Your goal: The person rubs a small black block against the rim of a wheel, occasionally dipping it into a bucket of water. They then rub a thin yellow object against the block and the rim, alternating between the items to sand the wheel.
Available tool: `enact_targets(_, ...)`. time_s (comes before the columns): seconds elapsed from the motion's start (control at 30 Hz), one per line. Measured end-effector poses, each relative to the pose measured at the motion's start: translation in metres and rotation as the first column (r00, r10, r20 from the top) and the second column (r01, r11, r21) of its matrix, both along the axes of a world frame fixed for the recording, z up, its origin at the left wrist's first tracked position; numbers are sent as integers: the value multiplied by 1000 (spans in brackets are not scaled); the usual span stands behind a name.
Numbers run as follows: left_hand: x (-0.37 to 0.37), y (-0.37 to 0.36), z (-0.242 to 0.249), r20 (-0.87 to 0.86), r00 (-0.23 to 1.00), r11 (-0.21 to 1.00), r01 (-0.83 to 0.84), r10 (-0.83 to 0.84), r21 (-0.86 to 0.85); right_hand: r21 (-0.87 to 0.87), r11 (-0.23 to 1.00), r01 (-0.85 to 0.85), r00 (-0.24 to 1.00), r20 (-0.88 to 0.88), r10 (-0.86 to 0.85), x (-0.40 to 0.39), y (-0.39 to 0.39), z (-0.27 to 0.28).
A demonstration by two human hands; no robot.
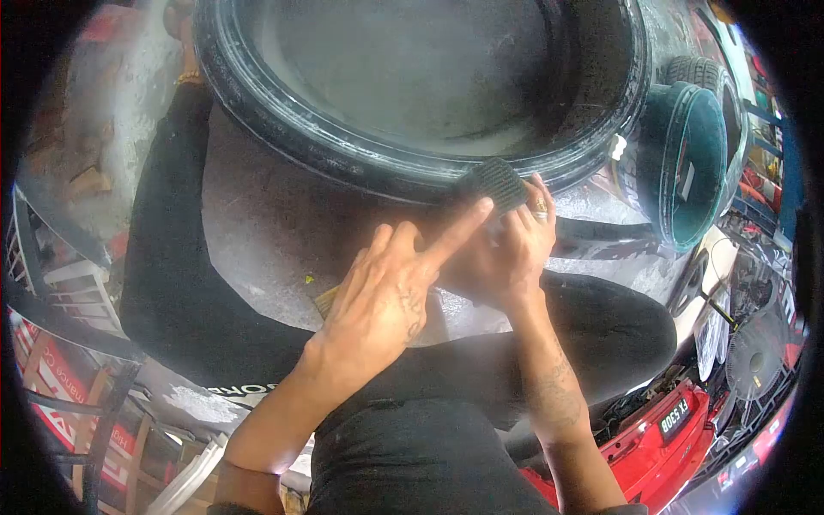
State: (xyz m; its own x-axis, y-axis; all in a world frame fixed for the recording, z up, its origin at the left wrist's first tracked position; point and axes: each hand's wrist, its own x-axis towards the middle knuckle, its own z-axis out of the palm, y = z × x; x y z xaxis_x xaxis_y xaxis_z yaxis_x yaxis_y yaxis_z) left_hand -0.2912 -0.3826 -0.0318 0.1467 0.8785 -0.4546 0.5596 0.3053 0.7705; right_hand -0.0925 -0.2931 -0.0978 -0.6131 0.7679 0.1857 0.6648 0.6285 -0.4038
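Observation:
A large black tyre (330,142) fills the top of the head view, its bead and wide opening toward me. Just below its near edge, my right hand (515,245) is closed around a small dark block with a ribbed face (499,184); rings show on its fingers. My left hand (386,279) reaches in from the left, index finger stretched out with its tip at the block's lower edge. The other left fingers are loosely bent. A tan, bristly-looking piece (326,302) shows beside the left hand, partly covered by it.
A green bucket (693,167) lies tipped at the right, in front of a treaded tyre (697,73). My dark-trousered legs (172,232) spread either side of the grey floor. A red car part with a number plate (661,433) is at lower right, a metal rack (77,296) at left.

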Motion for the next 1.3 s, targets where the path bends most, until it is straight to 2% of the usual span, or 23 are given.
enact_targets(0.17, 3, -3, 0, 14, 1000, 999, -25, 24, 27, 5, 1000, -15, 1000, -6, 15, 1, -1, -1)
enact_targets(0.27, -16, -7, 5, 45, 987, 975, -157, 152, 158, 9, 1000, -26, 1000, -11, 26, 2, 0, -3)
enact_targets(0.3, -23, -5, 6, 64, 968, 936, -249, 241, 249, 11, 999, -31, 1000, -4, 31, 3, -1, -3)
enact_targets(0.37, -26, 7, 0, 231, 889, 854, -448, 395, 264, -8, 999, -34, 999, -1, 34, 6, 0, -3)
enact_targets(0.4, -20, 17, -6, 242, 877, 808, -478, 415, 346, -8, 999, -33, 999, -16, 33, 6, 0, -4)
enact_targets(0.5, 9, 29, -28, 187, 923, 804, -385, 337, 453, -17, 1000, -17, 999, -29, 17, 3, -4, -5)
enact_targets(0.53, 21, 25, -24, 215, 904, 771, -427, 370, 472, -20, 1000, -15, 1000, -22, 14, 3, -2, -4)
enact_targets(0.63, 24, 27, -18, 208, 900, 797, -435, 383, 418, -11, 999, -50, 999, 4, 50, 5, 1, -3)
enact_targets(0.7, 26, 44, -32, 194, 903, 765, -427, 382, 482, -31, 999, -35, 999, -11, 35, 5, -3, -7)
enact_targets(0.77, 25, 37, -25, 167, 913, 773, -404, 371, 490, -24, 999, -24, 999, -23, 24, 6, -3, -8)
enact_targets(0.83, 27, 16, -10, 208, 889, 799, -458, 408, 390, 9, 999, -40, 999, -31, 41, 5, -4, -12)
enact_targets(0.9, 25, 24, -19, 198, 889, 812, -458, 413, 363, -9, 1000, -21, 998, -52, 20, 3, -4, -13)
enact_targets(0.97, 23, 46, -34, 144, 909, 783, -410, 390, 468, -45, 999, -2, 998, -56, -1, 2, -5, -9)
enact_targets(1.0, 23, 43, -34, 137, 908, 769, -410, 396, 491, -55, 998, 9, 1000, 17, -8, 1, -6, -7)
enact_targets(1.03, 25, 35, -26, 143, 907, 760, -411, 396, 504, 16, 1000, -8, 998, -56, 9, 1, -4, -7)
enact_targets(1.1, 26, 15, -10, 198, 890, 804, -457, 412, 381, 15, 1000, -7, 999, -32, 8, 2, -5, -12)
enact_targets(1.17, 29, 27, -27, 145, 899, 754, -428, 414, 498, 57, 998, -40, 999, -12, 41, 6, -3, -13)
enact_targets(1.2, 25, 37, -34, 151, 901, 766, -426, 407, 482, -4, 1000, -7, 998, -64, 7, 4, -6, -9)
enact_targets(1.3, 12, 43, -38, 196, 888, 774, -459, 416, 437, 43, 999, -17, 998, -65, 20, 6, -5, -11)
